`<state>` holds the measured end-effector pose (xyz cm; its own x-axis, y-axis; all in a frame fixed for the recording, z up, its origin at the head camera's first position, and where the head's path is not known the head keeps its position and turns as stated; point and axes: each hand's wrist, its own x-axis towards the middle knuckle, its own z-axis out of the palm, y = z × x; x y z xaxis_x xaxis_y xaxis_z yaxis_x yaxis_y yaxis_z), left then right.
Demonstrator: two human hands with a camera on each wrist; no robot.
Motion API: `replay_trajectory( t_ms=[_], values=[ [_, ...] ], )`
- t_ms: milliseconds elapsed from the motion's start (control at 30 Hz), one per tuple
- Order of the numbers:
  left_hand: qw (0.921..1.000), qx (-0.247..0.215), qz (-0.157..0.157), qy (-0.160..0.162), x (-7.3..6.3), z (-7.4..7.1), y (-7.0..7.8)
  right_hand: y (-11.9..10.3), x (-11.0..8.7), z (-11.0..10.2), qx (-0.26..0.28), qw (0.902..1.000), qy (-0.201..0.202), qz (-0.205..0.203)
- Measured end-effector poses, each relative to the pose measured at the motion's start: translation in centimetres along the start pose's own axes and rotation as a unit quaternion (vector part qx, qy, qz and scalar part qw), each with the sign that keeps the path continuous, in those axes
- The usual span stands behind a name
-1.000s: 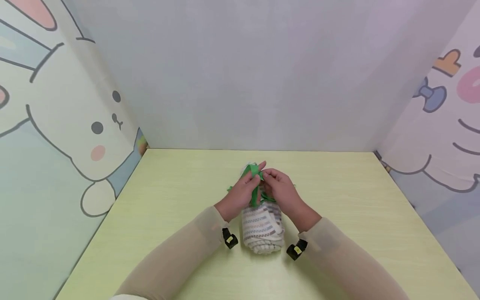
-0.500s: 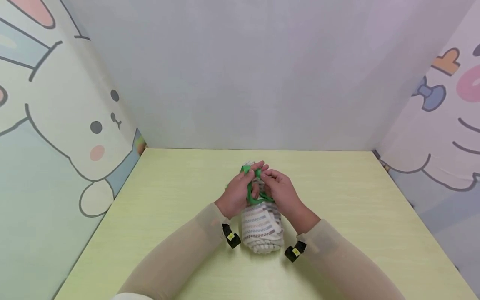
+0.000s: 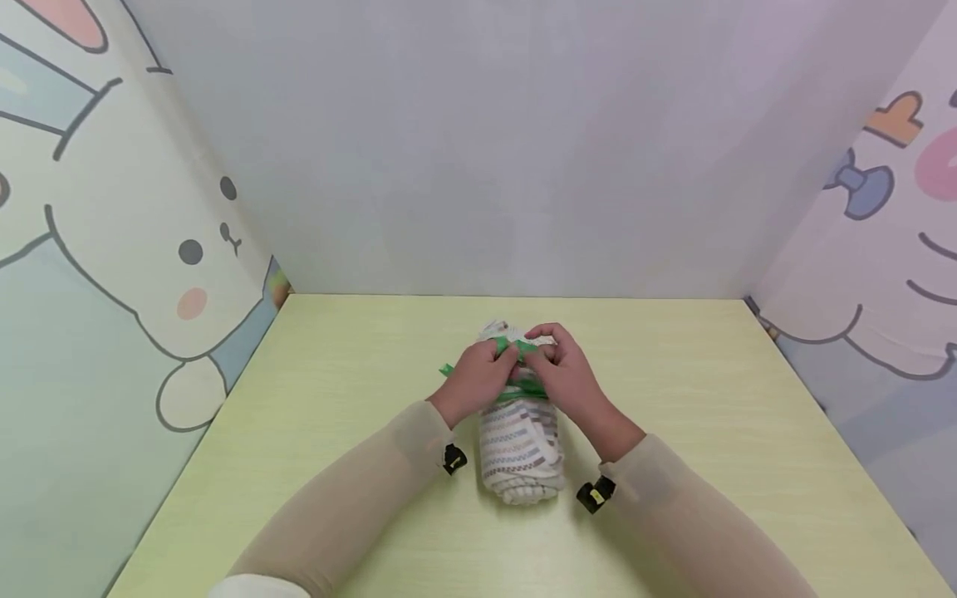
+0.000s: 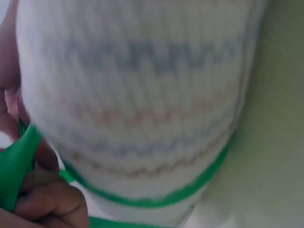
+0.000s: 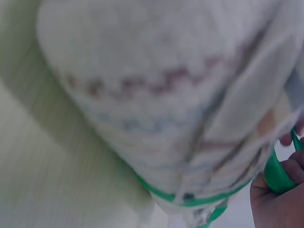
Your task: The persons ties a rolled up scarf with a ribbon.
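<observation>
A rolled white towel (image 3: 517, 453) with coloured stripe patterns lies lengthwise on the table in the head view. Green ribbon (image 3: 529, 390) wraps around its middle, and the band also crosses the towel in both wrist views. Above the wrap, my left hand (image 3: 476, 375) pinches part of the ribbon between thumb and curled fingers. Close beside it, my right hand (image 3: 566, 374) pinches another part, its index finger arched. A wide ribbon fold (image 5: 278, 175) shows at the fingers in the right wrist view. The hands hide the knot area.
The pale yellow table (image 3: 359, 349) extends on all sides of the towel. A plain grey wall panel (image 3: 508, 166) stands behind, with cartoon-printed panels at left and right. One ribbon end (image 3: 446, 370) sticks out left of the towel.
The ribbon loop that stood up over my left hand has been drawn down and is smaller. My left fingers, earlier extended, are now curled. The right index finger has lifted.
</observation>
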<state>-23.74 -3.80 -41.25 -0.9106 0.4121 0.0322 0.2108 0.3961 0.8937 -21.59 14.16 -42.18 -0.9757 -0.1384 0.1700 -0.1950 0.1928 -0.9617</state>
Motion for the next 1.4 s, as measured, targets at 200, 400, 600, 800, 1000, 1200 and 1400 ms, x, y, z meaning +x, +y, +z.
replay_trajectory(
  t_ms=[200,400,600,800,1000,1200,1400],
  values=[
    [0.9896,0.118,0.049,-0.067,0.2,-1.0,0.7,0.0,0.2,-0.7,-0.102,0.9901,-0.083,-0.049],
    [0.9769,0.174,0.059,-0.109,0.2,-1.6,1.1,0.3,0.5,-1.1,-0.056,0.9908,-0.111,-0.053],
    [0.9695,0.209,0.055,-0.115,0.3,-1.4,1.3,0.8,0.8,-1.3,-0.073,0.9923,-0.089,-0.046],
    [0.9656,0.228,0.06,-0.109,0.3,-1.3,1.4,0.9,0.9,-1.2,-0.084,0.9916,-0.086,-0.048],
    [0.986,0.141,0.07,-0.056,0.3,-1.3,1.2,0.9,0.6,-0.9,-0.067,0.9961,-0.009,-0.058],
    [0.9989,-0.022,0.04,0.009,0.1,-1.0,0.2,0.6,0.5,-0.7,-0.056,0.9974,0.018,-0.041],
    [0.9868,-0.15,0.01,0.06,-0.2,-0.4,-0.4,-0.4,0.1,-0.5,-0.087,0.9957,-0.025,-0.02]
  ],
)
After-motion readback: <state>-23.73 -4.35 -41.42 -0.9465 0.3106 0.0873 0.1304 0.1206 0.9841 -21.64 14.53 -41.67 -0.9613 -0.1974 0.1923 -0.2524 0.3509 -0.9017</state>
